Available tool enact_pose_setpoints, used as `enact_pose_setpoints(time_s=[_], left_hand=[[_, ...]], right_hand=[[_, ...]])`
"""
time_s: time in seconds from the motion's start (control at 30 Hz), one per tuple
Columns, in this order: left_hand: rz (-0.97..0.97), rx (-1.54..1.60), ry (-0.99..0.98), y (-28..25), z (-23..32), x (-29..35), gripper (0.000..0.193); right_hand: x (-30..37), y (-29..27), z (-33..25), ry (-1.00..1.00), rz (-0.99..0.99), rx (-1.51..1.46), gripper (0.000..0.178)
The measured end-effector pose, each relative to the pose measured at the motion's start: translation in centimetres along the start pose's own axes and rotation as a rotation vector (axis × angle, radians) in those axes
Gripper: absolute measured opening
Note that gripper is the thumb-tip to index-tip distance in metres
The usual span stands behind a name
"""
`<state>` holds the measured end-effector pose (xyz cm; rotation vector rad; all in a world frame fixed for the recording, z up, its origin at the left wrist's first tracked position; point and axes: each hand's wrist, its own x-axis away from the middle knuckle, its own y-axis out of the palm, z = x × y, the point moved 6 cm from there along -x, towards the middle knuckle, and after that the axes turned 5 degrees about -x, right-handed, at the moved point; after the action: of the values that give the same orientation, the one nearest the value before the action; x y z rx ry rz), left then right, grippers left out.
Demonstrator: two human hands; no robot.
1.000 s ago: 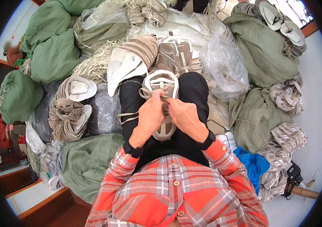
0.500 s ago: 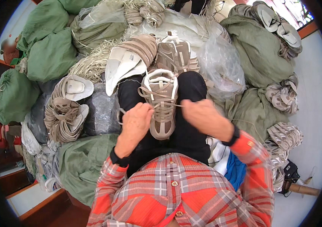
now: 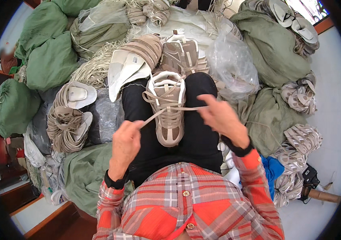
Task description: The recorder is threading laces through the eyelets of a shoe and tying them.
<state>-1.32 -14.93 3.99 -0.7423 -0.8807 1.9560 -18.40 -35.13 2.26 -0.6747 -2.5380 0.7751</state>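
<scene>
A beige and brown lace-up sneaker upper (image 3: 170, 130) with a white-edged collar stands between my knees, its toe toward me. Closed fingers of my left hand (image 3: 126, 144) grip one beige shoelace (image 3: 152, 118) below and left of it; that lace runs taut up to the lacing. On the other side, my right hand (image 3: 224, 120) pinches the opposite lace end, which stretches nearly level from the upper; its index finger sticks out. A further loop of lace lies loosely across the tongue and collar. The lace ends inside both hands are hidden.
Beyond my knees lie a stack of brown and white shoe pieces (image 3: 138, 56) and another laced upper (image 3: 178, 54). A heap of pale laces (image 3: 94, 64) and nested uppers (image 3: 68, 126) are at left. Green sacks (image 3: 54, 60) and a clear plastic bag (image 3: 234, 66) surround them.
My left hand has moved down and left, drawing its lace out straight. The right hand has shifted slightly right and up. The hands are farther apart, and the view has shifted a little.
</scene>
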Motion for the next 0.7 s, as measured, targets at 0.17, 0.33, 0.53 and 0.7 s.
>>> enact_pose_setpoints(time_s=[0.17, 0.33, 0.53, 0.7], left_hand=[[0.185, 0.053, -0.311, 0.8, -3.7, 0.8, 0.013], [0.054, 0.329, -0.311, 2.8, -2.3, -0.1, 0.023], [0.286, 0.058, 0.093, 1.4, 1.0, -3.2, 0.03], [-0.031, 0.278, 0.233, 4.4, 4.3, -5.1, 0.027]], right_hand=[[-1.9, 4.4, 0.6, 0.147, -0.305, -0.197, 0.021], [2.0, -2.1, 4.5, 0.261, 0.169, -0.529, 0.015], [10.8, -15.9, 19.7, 0.158, 0.938, -0.737, 0.028], [14.6, -20.1, 24.2, -0.06, 0.984, -1.274, 0.038]])
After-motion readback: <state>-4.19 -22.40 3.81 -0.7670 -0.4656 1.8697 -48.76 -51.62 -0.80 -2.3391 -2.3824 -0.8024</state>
